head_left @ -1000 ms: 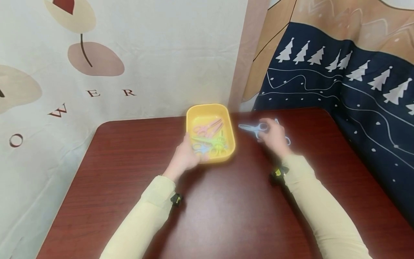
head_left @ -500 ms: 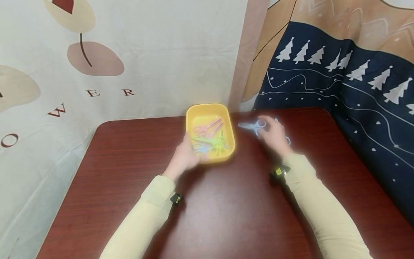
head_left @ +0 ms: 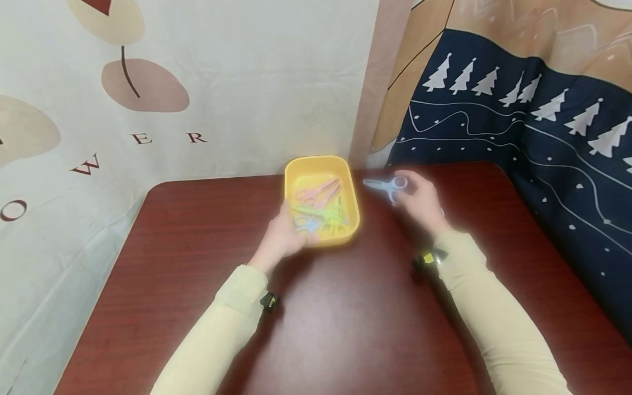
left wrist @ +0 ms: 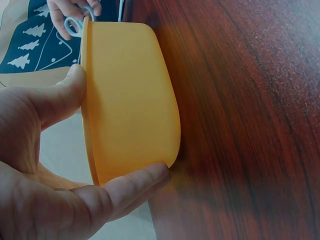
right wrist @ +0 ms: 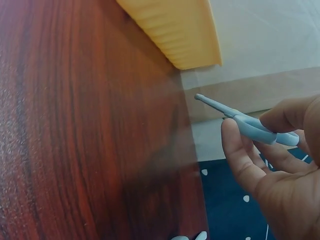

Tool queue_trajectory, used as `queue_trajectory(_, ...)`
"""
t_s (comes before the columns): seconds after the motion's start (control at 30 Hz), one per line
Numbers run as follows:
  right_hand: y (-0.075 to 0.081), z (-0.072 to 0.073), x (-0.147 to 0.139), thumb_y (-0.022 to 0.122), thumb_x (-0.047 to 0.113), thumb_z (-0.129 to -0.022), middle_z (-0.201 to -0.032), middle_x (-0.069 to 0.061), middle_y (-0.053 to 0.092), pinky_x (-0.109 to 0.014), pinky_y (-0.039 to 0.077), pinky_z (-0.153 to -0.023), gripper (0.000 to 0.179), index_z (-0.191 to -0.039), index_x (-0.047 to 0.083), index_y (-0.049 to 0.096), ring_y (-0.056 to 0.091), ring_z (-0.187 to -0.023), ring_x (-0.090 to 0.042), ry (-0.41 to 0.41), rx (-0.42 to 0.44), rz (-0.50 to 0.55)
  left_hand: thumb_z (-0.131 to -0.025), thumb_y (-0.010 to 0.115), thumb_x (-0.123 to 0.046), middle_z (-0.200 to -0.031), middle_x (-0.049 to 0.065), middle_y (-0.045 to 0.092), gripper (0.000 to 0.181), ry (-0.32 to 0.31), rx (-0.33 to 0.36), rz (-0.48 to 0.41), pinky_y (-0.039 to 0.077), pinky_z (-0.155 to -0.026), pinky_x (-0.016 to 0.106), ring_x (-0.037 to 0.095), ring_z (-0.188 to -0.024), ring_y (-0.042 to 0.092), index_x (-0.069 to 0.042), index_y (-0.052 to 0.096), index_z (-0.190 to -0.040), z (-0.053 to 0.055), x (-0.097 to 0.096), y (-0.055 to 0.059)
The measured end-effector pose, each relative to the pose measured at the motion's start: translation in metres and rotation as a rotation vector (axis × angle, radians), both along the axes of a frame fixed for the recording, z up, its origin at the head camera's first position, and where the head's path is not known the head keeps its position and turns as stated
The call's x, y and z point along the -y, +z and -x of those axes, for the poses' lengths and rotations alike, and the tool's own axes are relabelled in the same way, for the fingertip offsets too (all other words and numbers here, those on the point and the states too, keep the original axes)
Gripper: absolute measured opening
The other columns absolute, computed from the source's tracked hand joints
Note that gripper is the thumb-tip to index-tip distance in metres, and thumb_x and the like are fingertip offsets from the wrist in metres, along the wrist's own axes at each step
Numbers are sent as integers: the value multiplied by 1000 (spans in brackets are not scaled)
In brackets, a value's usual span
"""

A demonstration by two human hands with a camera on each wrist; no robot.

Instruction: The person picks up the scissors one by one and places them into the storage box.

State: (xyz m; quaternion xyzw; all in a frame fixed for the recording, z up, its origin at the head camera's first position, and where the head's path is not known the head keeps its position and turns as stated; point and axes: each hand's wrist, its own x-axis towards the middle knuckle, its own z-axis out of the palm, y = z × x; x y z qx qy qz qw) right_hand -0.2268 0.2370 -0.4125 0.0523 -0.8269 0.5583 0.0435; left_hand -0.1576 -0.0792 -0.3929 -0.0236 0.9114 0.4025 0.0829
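Note:
My left hand (head_left: pixel 282 237) grips the near left corner of a yellow plastic bin (head_left: pixel 323 162). In the left wrist view its thumb presses the rim, with fingers against the outer wall (left wrist: pixel 130 95). Inside the bin lie pink scissors (head_left: pixel 316 193), green scissors (head_left: pixel 316 212), and a blue pair (head_left: pixel 307 225) partly covered. To the right of the bin, my right hand (head_left: pixel 421 202) pinches light blue scissors (head_left: pixel 390 185) by the handles between thumb and fingers. Their blades point left toward the bin, raised off the table in the right wrist view (right wrist: pixel 250 129).
Another light-coloured handle (right wrist: pixel 180 238) lies on the table, mostly hidden behind my right hand in the head view. The dark red wooden table (head_left: pixel 345 329) meets a pale printed cloth (head_left: pixel 247 88) at the back and a navy tree-patterned cloth (head_left: pixel 494 123) at the right.
My right hand has risen slightly and shifted toward the back with the blue scissors, which have tilted a little. My left hand keeps its hold on the bin.

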Motion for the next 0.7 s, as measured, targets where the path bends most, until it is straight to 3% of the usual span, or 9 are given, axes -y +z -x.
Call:
queue_trajectory(0.17,6,-1,1,67,0,-93,-131,-18,63,-31,61,-79,49,-141,8,60,66,-105,-32,7,15,49,-77,89,-18,-129,23,61,108,-4,-2,6,48,-102,52,34,-111,60,-2,21,-160,1,0,0)
queue_trajectory(0.4,16,-2,5,66,1,-95,-132,-18,62,-29,61,-79,48,-142,8,59,65,-106,-31,-2,30,40,-76,89,-19,-129,23,61,110,4,6,3,48,-101,52,34,-110,60,-3,20,-160,1,-1,2)
queue_trajectory(0.57,21,-2,7,67,2,-95,-133,-17,63,-36,62,-82,48,-142,7,59,66,-106,-31,-7,26,54,-76,90,-22,-128,22,61,111,4,9,3,48,-102,52,34,-110,60,-3,20,-160,2,0,1)
queue_trajectory(0.7,22,-4,9,68,2,-94,-131,-17,64,-33,62,-80,48,-141,7,60,67,-104,-28,-7,11,78,-75,91,-22,-128,22,61,113,9,15,1,48,-102,52,34,-111,60,-4,19,-161,1,0,-1)
